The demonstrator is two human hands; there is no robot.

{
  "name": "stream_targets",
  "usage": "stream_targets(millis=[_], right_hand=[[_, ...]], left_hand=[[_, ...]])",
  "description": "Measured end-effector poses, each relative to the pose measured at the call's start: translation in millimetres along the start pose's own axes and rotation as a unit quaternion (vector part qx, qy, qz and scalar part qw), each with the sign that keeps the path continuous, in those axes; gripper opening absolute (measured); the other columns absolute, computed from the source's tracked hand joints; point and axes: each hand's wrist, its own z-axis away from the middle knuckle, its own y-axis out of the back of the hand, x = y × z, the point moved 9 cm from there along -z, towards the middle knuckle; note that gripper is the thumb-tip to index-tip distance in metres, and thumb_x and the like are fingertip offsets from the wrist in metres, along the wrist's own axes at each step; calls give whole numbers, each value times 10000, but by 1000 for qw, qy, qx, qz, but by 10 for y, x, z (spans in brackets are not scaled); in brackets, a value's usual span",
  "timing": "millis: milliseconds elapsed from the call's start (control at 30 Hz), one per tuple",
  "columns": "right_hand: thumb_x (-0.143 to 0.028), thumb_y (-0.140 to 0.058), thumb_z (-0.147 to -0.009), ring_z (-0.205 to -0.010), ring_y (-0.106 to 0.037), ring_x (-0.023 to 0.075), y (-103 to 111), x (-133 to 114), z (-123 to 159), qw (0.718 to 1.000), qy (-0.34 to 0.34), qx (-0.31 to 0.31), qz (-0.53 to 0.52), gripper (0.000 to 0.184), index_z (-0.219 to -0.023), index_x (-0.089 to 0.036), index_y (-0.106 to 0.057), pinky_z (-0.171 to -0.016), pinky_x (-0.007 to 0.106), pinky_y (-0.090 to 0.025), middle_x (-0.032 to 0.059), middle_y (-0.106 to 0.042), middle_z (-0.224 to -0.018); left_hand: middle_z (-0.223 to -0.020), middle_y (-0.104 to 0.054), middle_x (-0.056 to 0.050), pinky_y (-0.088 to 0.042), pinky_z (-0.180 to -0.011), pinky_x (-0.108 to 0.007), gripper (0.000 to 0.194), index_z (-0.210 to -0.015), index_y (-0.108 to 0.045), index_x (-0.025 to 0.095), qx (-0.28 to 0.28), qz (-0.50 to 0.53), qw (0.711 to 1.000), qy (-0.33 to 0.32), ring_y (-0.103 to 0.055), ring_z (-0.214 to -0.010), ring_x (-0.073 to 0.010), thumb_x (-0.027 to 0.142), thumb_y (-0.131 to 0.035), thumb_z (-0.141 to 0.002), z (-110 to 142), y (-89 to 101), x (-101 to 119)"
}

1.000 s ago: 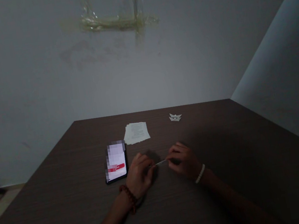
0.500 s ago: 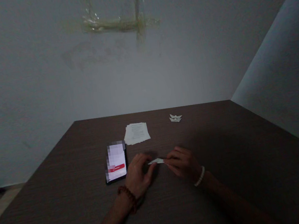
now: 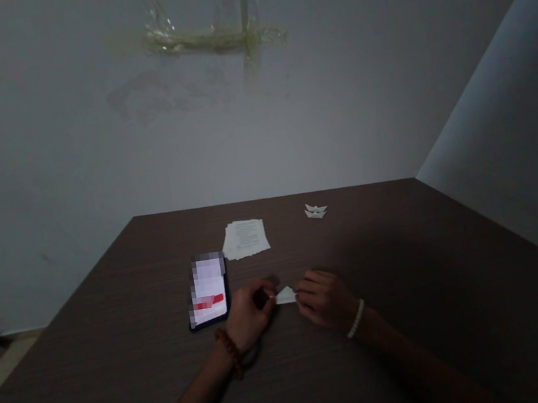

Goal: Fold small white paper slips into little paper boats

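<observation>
A small folded piece of white paper is held between both hands just above the dark wooden table. My left hand, with a brown bead bracelet on the wrist, pinches its left end. My right hand, with a white bracelet, pinches its right end. The fingers of both hands are closed on the paper.
A lit phone lies flat just left of my left hand. A small stack of printed paper sheets lies farther back. Two small folded paper boats sit near the table's far edge. A grey wall rises behind the table.
The paper showed as a thin edge a second ago; now it is turned up into a small white triangle. Both hands have drawn slightly toward me.
</observation>
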Motion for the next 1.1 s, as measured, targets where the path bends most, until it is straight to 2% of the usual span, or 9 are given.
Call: stream_targets(millis=[100, 300, 500, 600, 767, 967, 1100], right_hand=[[-117, -580, -785, -805, -521, 170, -61, -13, 10, 1000, 5, -16, -10, 76, -734, -172, -592, -679, 285, -392, 44, -672, -901], [-135, -586, -763, -802, -524, 170, -155, -61, 13, 996, 2, -75, -50, 49, -787, -176, -599, -701, 281, -401, 46, -654, -838], [-146, -595, -749, -796, -508, 190, -152, -18, 17, 998, -16, -68, -8, 26, -746, -171, -601, -692, 308, -390, 49, -643, -807], [-142, -592, -756, -811, -510, 200, -119, -7, 20, 999, -22, -45, 15, 28, -759, -165, -609, -695, 320, -391, 65, -658, -863], [-139, -589, -774, -825, -519, 200, -44, -29, 8, 999, -22, -13, 20, 36, -757, -158, -615, -706, 325, -406, 72, -672, -935], [-149, -588, -775, -872, -531, 197, -82, -85, -10, 998, 0, -53, -22, 39, -797, -162, -617, -725, 313, -428, 71, -674, -1001], [-149, -580, -772, -901, -533, 190, -85, -104, -20, 994, -6, -78, -82, 145, -908, -170, -627, -753, 308, -445, 59, -672, -1040]], left_hand=[[-770, -667, -32, -487, -673, -264, 134, -838, -622, 151, -12, 11, 1000, -6, -625, -705, -166, 188, -544, -735, -3, -48, -29], [-777, -674, -29, -495, -670, -247, 143, -831, -623, 162, 8, -13, 1000, -24, -628, -705, -152, 127, -539, -722, -13, -39, -1], [-874, -683, -73, -497, -763, -327, 151, -875, -646, 157, 56, -124, 990, -30, -626, -834, -206, 198, -590, -741, 2, 123, 67], [-870, -681, -83, -487, -780, -350, 149, -852, -662, 153, 47, -150, 987, -34, -619, -841, -219, 253, -604, -759, 6, 109, 89], [-791, -675, -65, -478, -728, -335, 154, -817, -678, 154, 28, -134, 991, 0, -618, -770, -210, 270, -584, -782, -7, 65, 31], [-784, -671, -37, -480, -734, -303, 172, -900, -662, 153, 37, -79, 996, 7, -625, -763, -183, 220, -600, -754, -17, 68, -45], [-788, -667, -45, -478, -757, -326, 203, -929, -678, 156, 28, -113, 993, -7, -612, -780, -190, 173, -612, -737, -15, 27, -53]])
